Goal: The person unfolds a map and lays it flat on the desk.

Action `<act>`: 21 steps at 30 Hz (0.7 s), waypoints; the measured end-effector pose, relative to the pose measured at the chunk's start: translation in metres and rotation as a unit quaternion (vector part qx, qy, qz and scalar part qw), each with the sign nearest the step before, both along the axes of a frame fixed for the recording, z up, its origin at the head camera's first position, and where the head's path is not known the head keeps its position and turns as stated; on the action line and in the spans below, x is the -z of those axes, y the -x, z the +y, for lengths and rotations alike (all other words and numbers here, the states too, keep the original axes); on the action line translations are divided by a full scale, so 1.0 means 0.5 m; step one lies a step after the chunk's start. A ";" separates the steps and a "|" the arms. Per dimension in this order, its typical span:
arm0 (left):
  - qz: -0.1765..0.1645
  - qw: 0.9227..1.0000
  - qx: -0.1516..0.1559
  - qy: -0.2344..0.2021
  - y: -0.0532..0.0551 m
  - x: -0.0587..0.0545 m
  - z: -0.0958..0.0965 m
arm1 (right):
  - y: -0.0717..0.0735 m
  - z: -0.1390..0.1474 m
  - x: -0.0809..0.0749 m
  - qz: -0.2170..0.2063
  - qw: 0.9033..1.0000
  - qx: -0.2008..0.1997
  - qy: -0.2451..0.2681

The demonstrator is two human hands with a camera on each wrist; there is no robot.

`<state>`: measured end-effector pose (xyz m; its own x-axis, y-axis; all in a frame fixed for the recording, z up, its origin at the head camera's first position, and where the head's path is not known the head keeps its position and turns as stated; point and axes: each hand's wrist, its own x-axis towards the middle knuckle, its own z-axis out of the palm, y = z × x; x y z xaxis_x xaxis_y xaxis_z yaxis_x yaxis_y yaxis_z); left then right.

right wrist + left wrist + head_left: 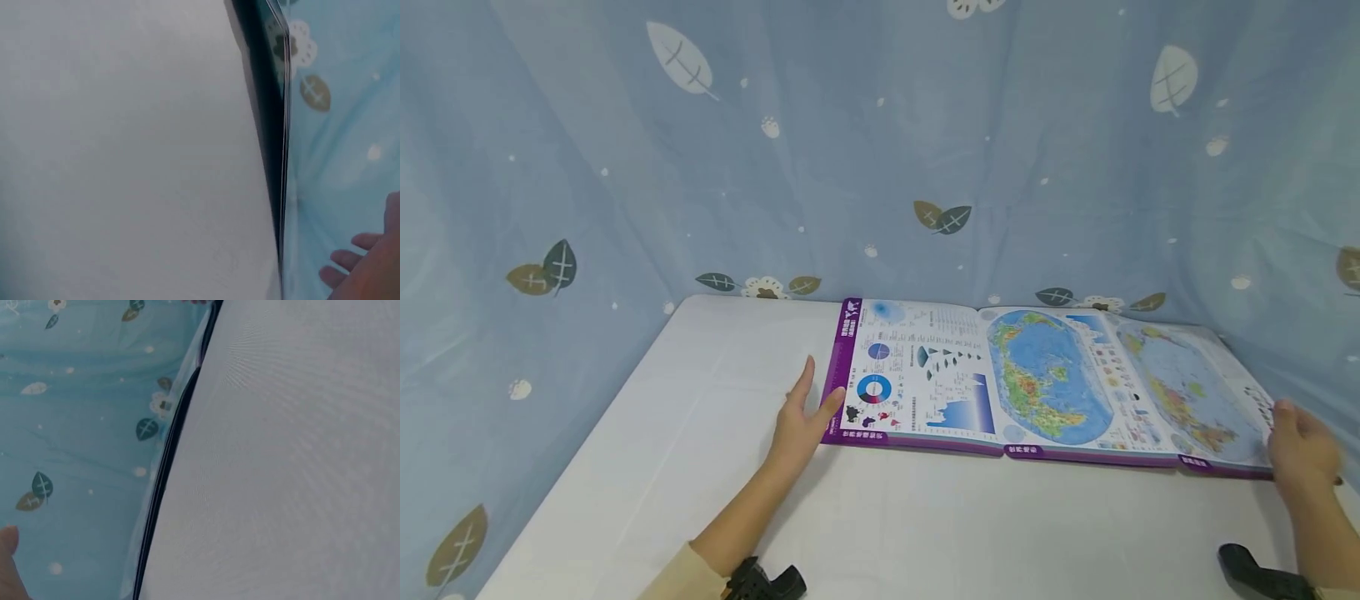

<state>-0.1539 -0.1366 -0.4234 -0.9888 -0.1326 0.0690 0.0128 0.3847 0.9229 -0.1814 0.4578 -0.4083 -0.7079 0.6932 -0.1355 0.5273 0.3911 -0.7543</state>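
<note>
A fold-out world map (925, 375) with purple borders lies spread in panels, showing charts at left and oval maps at the middle and right. My left hand (801, 425) is beside its left edge, thumb overlapping the purple border and index finger stretched out over the table. In the left wrist view only the thumb (9, 562) shows. At the front right corner my right hand (1306, 454) grips the map, thumb on its face and other fingers mostly hidden. Several fingertips (347, 259) appear in the right wrist view, beside the map's edge-on side.
A white table (700, 433) carries the map near its back edge. Blue cloth (850, 150) with leaf prints hangs behind and at both sides. Black wrist devices (763, 581) show at the bottom, below each hand.
</note>
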 end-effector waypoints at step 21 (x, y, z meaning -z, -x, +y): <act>0.031 0.944 0.055 0.323 -0.007 -0.102 -0.019 | 0.007 -0.180 -0.052 0.198 0.891 -0.297 -0.283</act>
